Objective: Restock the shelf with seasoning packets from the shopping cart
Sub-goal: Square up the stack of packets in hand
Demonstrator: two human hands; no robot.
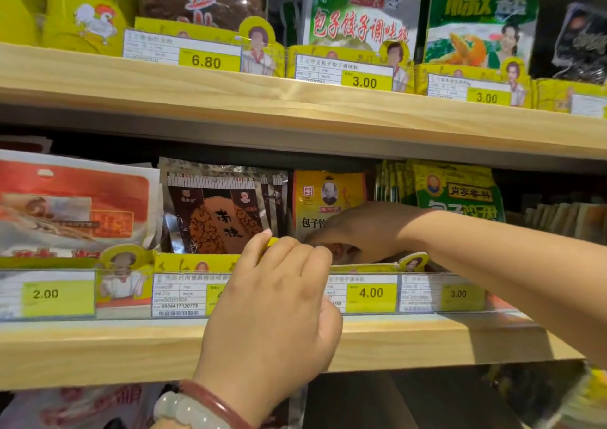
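We're seeing both hands working at the middle light-wood shelf (427, 340). Left hand (272, 300) is reaching up from below, fingers curled over the top edge of the yellow cardboard divider strip (197, 262) that's running along the shelf front, thumb behind it near the price rail; so it's gripping the strip, not a packet. Wrist is wearing a pale bead bracelet (187, 410) and a reddish bangle (216, 404).

Right hand (358, 231) is coming in from the right, reaching behind the strip into the slot above the yellow 4.00 price tag (371, 294). It's sitting in front of the yellow seasoning packet with a portrait and red seal (325, 198), which is standing upright in that slot. Fingertips are down at something reddish low in the slot (shadowed, partly hidden by the left hand's fingers), so we can't tell whether they're holding a packet or just touching it.

Neighbours on the same shelf: dark brown foil packets with silver edges (220, 211) just left of the yellow one, a white-and-red bag (75, 205) further left, a row of green packets (456, 192) to the right. Upper shelf is carrying a green-and-white dumpling seasoning packet (358, 11) above a 3.00 tag (364, 82).

The cart isn't in shot.
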